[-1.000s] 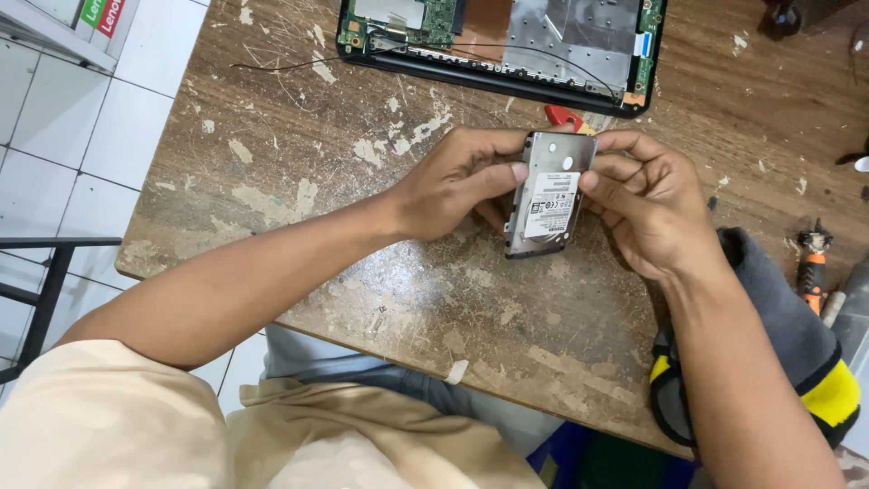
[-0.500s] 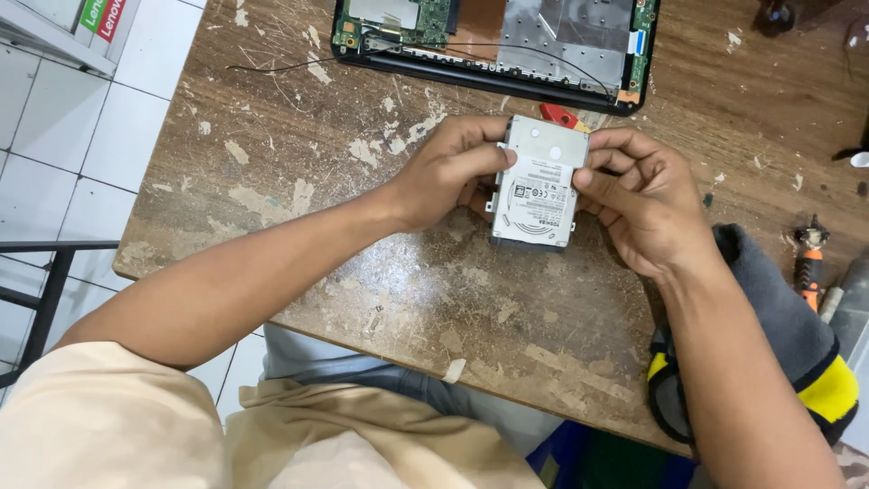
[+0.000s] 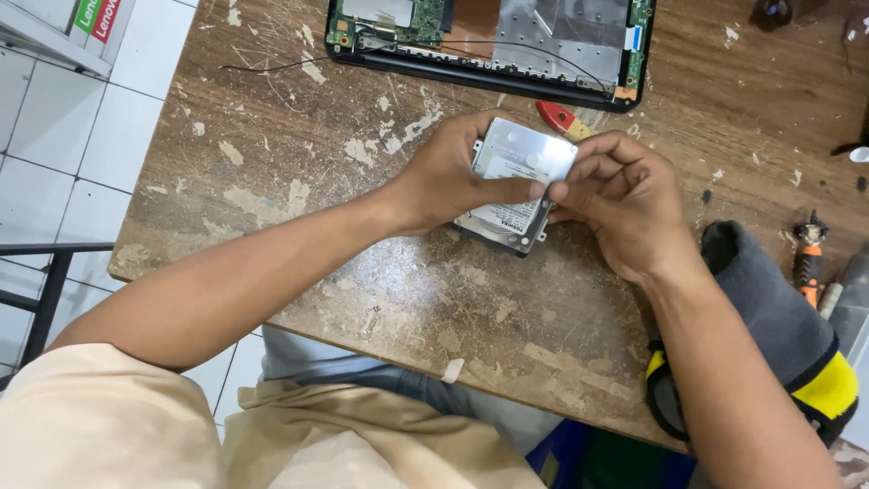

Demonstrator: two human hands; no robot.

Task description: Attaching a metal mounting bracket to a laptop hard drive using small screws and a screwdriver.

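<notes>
At the far left of the frame, white floor tiles [image 3: 54, 136] show beside the edge of a worn wooden tabletop [image 3: 299, 208] with flaking pale paint. A thin black wire [image 3: 272, 65] lies on the wood in the upper left, running toward an opened laptop base [image 3: 493, 41] at the top centre, its green circuit board and silvery shielding exposed.

Below it, near the middle of the frame, the left hand [image 3: 448, 177] is closed on a hard drive [image 3: 516, 186], thumb laid across its labelled face and fingers curled behind its left edge. The drive is raised just above the tabletop and tilted, with a thin silver metal bracket around it, the upper end catching the light. The right hand [image 3: 625, 204] grips the drive's right edge, fingertips pinching the bracket where they meet the left thumb.

Just above the right hand, a red-handled tool [image 3: 561, 118] lies on the wood, partly hidden behind the drive. Further right, a grey, black and yellow bag [image 3: 778, 335] rests by the right forearm, and an orange-and-black screwdriver [image 3: 808, 258] lies near the right edge.
</notes>
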